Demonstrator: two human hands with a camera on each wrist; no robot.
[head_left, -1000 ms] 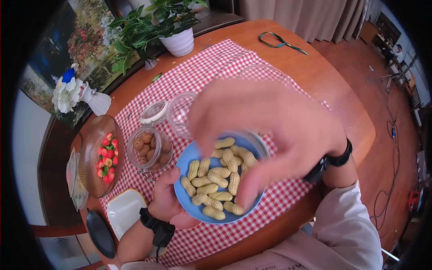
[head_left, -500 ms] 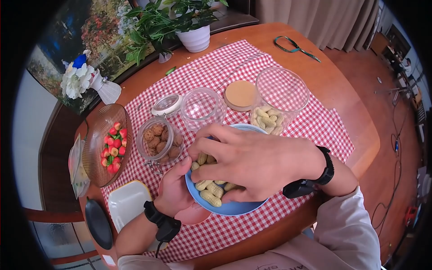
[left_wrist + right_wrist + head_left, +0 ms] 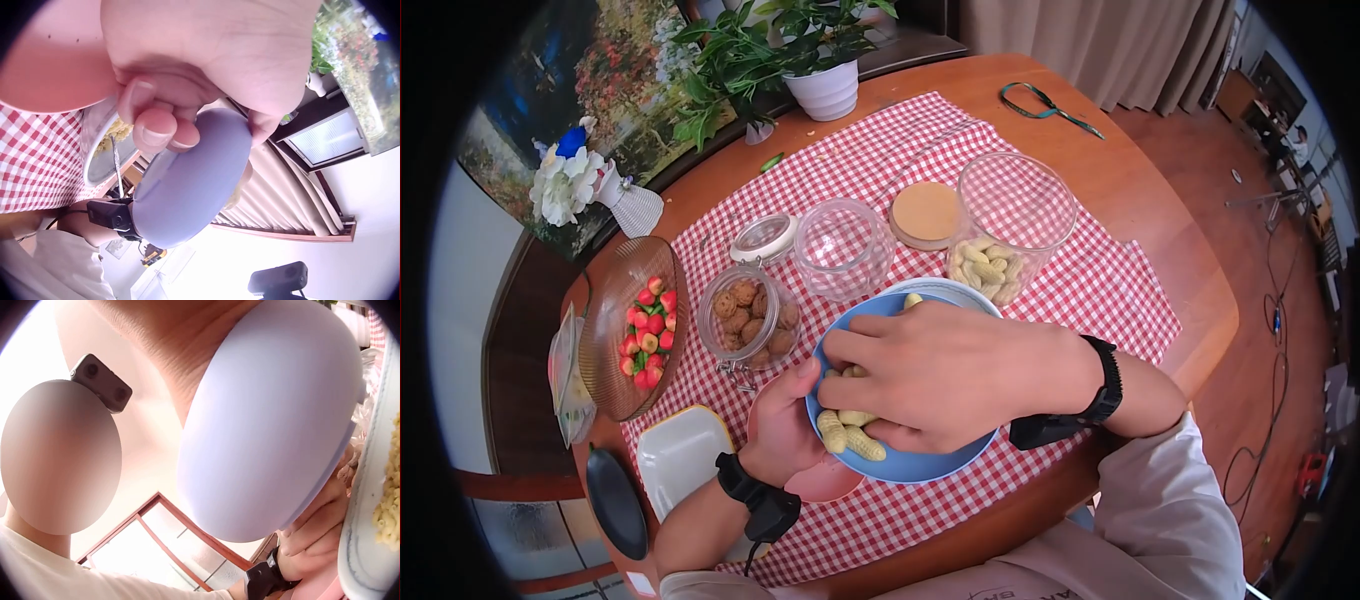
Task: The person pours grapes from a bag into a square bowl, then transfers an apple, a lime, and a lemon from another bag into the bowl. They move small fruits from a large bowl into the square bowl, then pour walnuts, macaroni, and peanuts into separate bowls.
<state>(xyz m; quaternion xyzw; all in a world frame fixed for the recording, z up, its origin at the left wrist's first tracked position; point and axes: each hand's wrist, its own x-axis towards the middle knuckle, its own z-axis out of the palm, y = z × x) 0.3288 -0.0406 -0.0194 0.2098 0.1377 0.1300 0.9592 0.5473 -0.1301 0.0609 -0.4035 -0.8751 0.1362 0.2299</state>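
Observation:
My left hand (image 3: 785,425) holds the left side of a blue bowl (image 3: 930,465), thumb at the rim. Its curled fingertips press the bowl's outer side (image 3: 194,181) in the left wrist view. My right hand (image 3: 940,370) reaches over the bowl from the right, its fingers bent down among the peanuts (image 3: 865,443); the fingertips are largely hidden. In the right wrist view the underside of the bowl (image 3: 275,425) covers those fingers, and the left hand (image 3: 315,534) shows beyond it.
Behind the bowl stand a peanut jar (image 3: 1015,210), cork lid (image 3: 925,215) and empty jar (image 3: 843,250). A walnut jar (image 3: 750,318), a glass bowl (image 3: 615,345) of red fruit and a white tray (image 3: 685,450) are left. A macaroni dish (image 3: 94,159) lies beyond the blue bowl.
My right hand has come down from above into the bowl, and its fingers have bent in among the peanuts. Fewer peanuts show than before. My left hand still holds the bowl.

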